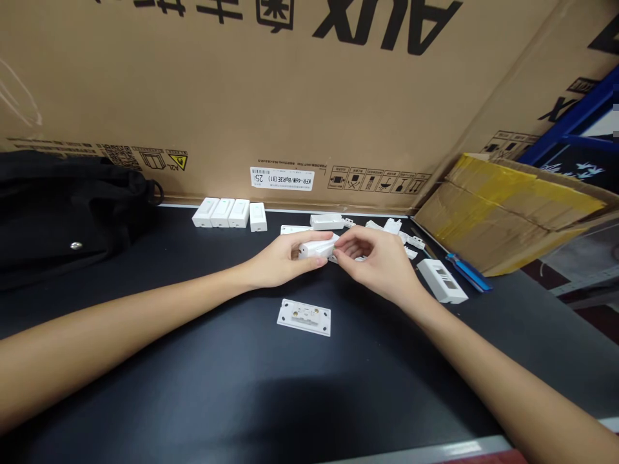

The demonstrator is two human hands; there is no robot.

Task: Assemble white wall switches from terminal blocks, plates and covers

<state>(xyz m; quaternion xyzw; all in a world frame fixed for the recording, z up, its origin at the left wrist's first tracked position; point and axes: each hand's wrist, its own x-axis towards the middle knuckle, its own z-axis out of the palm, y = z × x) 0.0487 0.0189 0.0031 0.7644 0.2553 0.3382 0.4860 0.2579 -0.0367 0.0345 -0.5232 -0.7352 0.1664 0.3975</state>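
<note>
A white plastic switch housing (316, 249) is gripped between the thumb and fingers of my left hand (280, 259), raised over the dark table. The fingertips of my right hand (374, 254) pinch at the housing's right end; whether they hold a small part there is hidden. Nearer to me, a white rectangular base plate (304, 317) lies flat, with corner holes, brass-coloured screws and a raised block in its middle. Behind my hands lie another white housing (326, 222) and several small white parts (393, 226), partly covered by my right hand.
Several finished-looking white switches (229, 212) stand in a row at the back left. A black bag (68, 212) lies far left. To the right are a white housing with openings (442, 281), a blue tool (469, 272) and a taped carton (507, 212). A large cardboard box (217, 96) walls the back.
</note>
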